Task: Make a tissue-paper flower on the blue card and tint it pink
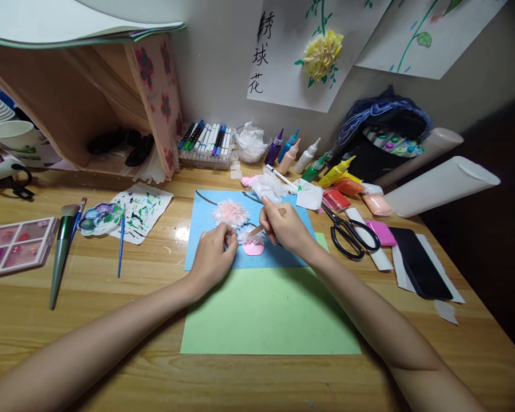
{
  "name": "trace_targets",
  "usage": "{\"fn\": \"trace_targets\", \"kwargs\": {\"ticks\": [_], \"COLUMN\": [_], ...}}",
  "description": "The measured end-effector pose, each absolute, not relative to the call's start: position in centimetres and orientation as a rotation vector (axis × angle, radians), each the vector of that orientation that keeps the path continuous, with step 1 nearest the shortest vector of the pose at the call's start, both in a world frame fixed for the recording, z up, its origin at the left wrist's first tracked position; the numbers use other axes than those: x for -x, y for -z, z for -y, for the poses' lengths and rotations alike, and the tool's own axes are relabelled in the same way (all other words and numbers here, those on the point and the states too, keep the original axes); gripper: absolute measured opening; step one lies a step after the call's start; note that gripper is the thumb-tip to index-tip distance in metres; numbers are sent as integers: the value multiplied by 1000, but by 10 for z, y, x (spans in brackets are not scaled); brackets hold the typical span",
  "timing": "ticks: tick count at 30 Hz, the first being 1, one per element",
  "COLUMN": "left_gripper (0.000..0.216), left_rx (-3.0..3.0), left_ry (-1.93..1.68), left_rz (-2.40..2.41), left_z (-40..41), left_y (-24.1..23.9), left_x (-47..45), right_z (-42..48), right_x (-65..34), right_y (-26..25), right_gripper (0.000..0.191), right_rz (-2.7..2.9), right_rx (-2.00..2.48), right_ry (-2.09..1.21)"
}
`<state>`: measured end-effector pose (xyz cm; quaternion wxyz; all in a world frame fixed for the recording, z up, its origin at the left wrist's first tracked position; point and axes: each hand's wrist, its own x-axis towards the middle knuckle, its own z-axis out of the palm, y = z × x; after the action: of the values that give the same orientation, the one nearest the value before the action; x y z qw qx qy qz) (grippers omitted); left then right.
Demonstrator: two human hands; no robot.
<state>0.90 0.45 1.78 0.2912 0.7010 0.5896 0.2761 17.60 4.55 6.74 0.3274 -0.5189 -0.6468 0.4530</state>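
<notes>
A blue sheet [201, 252] lies over a green sheet [270, 312] on the table. On the blue sheet sits a fluffy pink-and-white flower [230, 213]. Below and right of it, a flat pink clay disc [253, 247] has whitish tissue bits [245, 234] along its upper part. My right hand [283, 223] is closed around a thin wooden stick [256, 230], its tip down at the tissue bits. My left hand [214, 252] rests beside the flower with its fingers pinched together; whatever they hold is hidden.
Black scissors [352, 234], a phone [420, 263] and clay packets [335, 200] lie to the right. Paint bottles [308, 155], markers [206, 140] and a tissue bowl [252, 143] stand behind. Brushes [62, 252] and a paint-stained paper [143, 212] are on the left.
</notes>
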Motion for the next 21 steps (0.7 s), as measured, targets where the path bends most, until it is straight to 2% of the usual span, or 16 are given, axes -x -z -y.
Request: {"fn": "trace_targets", "kwargs": {"ticks": [4, 7, 11, 15, 17, 21], "left_gripper": [13, 13, 11, 11, 12, 12], "left_rx": [-1862, -1844, -1845, -1858, -1856, -1864], "left_ry": [-725, -724, -722, -711, -713, -723], "left_rz": [-1586, -1579, -1583, -1596, -1598, -1600], "left_z": [-5, -4, -5, -6, -6, -5], "left_y": [-19, -20, -19, -18, -18, -19], "left_x": [-9, -8, -8, -8, -8, -8], "right_z": [-37, -36, -40, -41, -41, -43], "right_x": [-199, -225, -253, -258, -255, -249], "right_y": [-93, -101, -67, -19, -5, 2], "right_gripper": [58, 47, 19, 5, 5, 16], "right_rz": [1839, 1909, 2118, 2266, 2294, 2332], "right_rx": [1232, 1239, 1375, 1149, 1105, 1119], "right_ry": [-1208, -976, -623, -456, -364, -183]}}
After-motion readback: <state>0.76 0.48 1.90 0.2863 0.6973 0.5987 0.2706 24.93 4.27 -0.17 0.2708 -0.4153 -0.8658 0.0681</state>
